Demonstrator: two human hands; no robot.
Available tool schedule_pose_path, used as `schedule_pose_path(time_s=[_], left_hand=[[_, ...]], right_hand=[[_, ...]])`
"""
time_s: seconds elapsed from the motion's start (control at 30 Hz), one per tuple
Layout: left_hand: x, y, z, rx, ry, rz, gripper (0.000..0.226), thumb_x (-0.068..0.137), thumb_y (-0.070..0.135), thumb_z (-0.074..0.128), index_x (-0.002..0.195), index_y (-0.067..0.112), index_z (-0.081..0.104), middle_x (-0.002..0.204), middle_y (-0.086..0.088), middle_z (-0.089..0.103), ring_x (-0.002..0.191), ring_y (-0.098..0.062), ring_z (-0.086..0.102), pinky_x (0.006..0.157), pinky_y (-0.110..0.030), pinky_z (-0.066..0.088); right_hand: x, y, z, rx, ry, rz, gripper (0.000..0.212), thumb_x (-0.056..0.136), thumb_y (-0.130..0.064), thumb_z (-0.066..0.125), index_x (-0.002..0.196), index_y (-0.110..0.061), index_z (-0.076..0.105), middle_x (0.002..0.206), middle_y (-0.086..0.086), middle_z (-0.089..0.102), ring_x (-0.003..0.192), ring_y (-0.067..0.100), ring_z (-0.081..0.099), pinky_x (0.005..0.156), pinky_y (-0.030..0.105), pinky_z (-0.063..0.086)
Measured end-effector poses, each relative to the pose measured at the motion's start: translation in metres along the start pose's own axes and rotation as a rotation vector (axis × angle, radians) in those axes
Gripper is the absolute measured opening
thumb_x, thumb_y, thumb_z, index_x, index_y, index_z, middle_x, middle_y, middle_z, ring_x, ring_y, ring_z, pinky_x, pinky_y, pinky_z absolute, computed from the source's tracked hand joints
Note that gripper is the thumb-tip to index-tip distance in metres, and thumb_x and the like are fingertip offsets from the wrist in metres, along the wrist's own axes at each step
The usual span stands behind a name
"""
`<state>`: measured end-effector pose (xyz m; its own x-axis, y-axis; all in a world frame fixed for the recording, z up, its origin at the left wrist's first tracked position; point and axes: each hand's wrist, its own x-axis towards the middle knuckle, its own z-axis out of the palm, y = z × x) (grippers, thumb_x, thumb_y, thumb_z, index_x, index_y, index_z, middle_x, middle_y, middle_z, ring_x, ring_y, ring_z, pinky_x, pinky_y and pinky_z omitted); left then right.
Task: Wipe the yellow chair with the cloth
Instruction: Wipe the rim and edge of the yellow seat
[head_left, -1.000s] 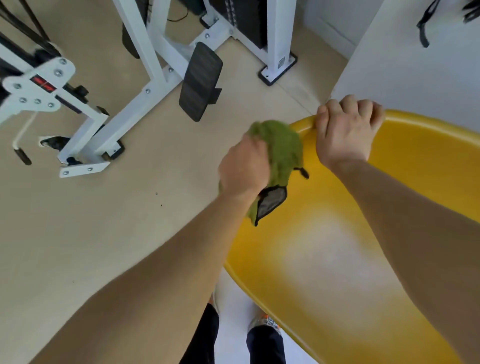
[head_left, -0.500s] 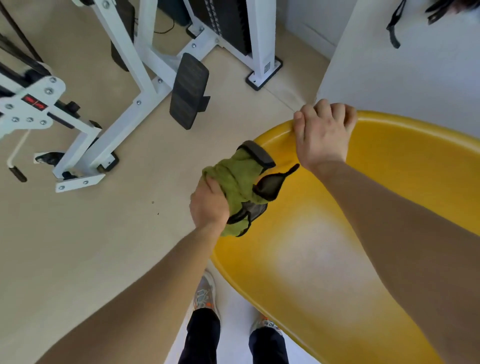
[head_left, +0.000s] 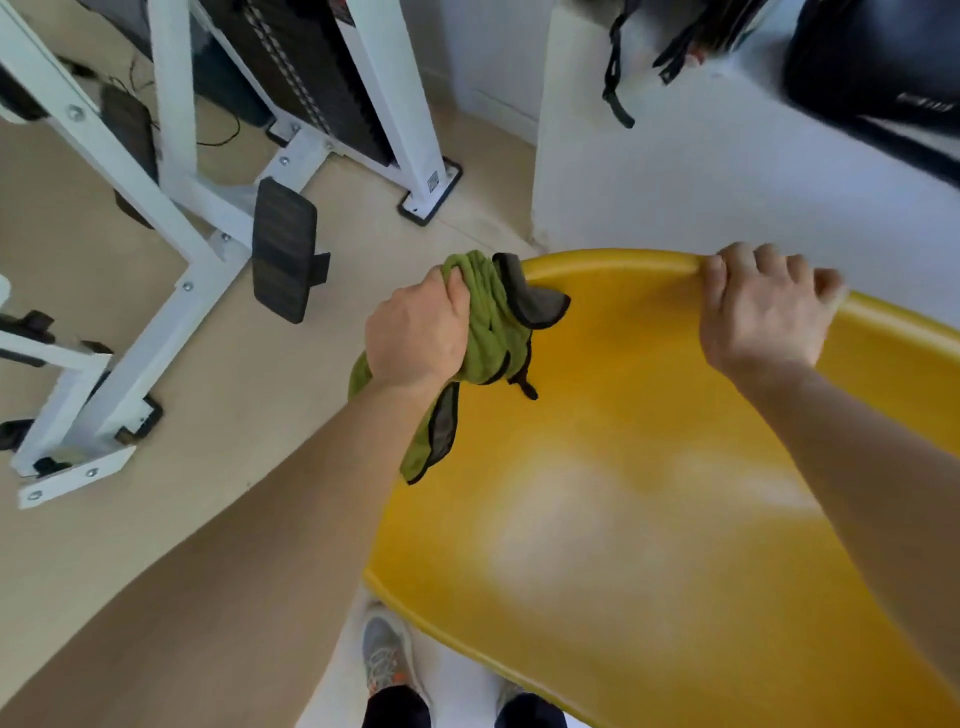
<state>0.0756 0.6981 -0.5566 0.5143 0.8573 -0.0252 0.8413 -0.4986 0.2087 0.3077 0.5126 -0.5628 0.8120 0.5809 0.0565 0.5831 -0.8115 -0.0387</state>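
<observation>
Your left hand is clenched around the bunched green cloth with dark trim, pressing it on the rim of the glossy yellow plastic chair at ten o'clock. Your right hand clamps the rim at one o'clock. The unwiped shell runs toward five o'clock from the cloth, nearer your left hand.

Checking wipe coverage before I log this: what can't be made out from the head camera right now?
- Chair legs and underside: hidden by its own shell.
- Chair's right side: cut off by the frame edge.
- Rim under the cloth: covered by the cloth and left hand.
- Rim under the right hand: covered by its fingers.
- Seat centre: washed out by glare, so cleanliness is unclear.
</observation>
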Motion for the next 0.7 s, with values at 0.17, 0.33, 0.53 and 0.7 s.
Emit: schedule_pose_path(time_s=[0.17,0.33,0.53,0.7], left_hand=[[0.012,0.040,0.000,0.075,-0.007,0.052,0.046,0.106,0.038,0.022,0.076,0.016,0.050,0.055,0.003,0.047,0.048,-0.019,0.049,0.048,-0.029,0.031],[0.030,0.144,0.012,0.065,-0.086,0.436,0.044,0.105,0.040,0.024,0.086,0.020,0.057,0.064,0.001,0.058,0.060,-0.023,0.060,0.054,-0.032,0.040],[0.027,0.062,0.007,0.165,-0.034,0.298,0.046,0.106,0.043,0.019,0.087,0.018,0.053,0.063,0.003,0.047,0.060,-0.025,0.053,0.055,-0.032,0.034],[0.027,0.082,0.009,0.158,0.003,0.193,0.047,0.105,0.040,0.022,0.068,0.020,0.042,0.054,0.002,0.045,0.051,-0.025,0.054,0.050,-0.032,0.043]], right_hand=[[0.003,0.000,0.012,0.045,0.085,-0.001,0.039,0.105,-0.034,0.028,0.101,-0.009,0.058,0.102,0.020,0.059,0.098,0.040,0.050,0.094,0.053,0.031],[0.002,0.006,0.014,0.076,0.097,-0.040,0.039,0.105,-0.034,0.027,0.101,-0.010,0.059,0.102,0.016,0.060,0.098,0.039,0.050,0.092,0.050,0.030],[0.002,0.007,0.013,0.101,0.115,-0.050,0.035,0.104,-0.033,0.030,0.097,-0.013,0.058,0.097,0.011,0.059,0.095,0.036,0.050,0.092,0.048,0.029],[0.003,0.005,0.016,0.079,0.115,-0.030,0.038,0.104,-0.034,0.027,0.097,-0.013,0.058,0.098,0.010,0.059,0.096,0.036,0.050,0.094,0.049,0.028]])
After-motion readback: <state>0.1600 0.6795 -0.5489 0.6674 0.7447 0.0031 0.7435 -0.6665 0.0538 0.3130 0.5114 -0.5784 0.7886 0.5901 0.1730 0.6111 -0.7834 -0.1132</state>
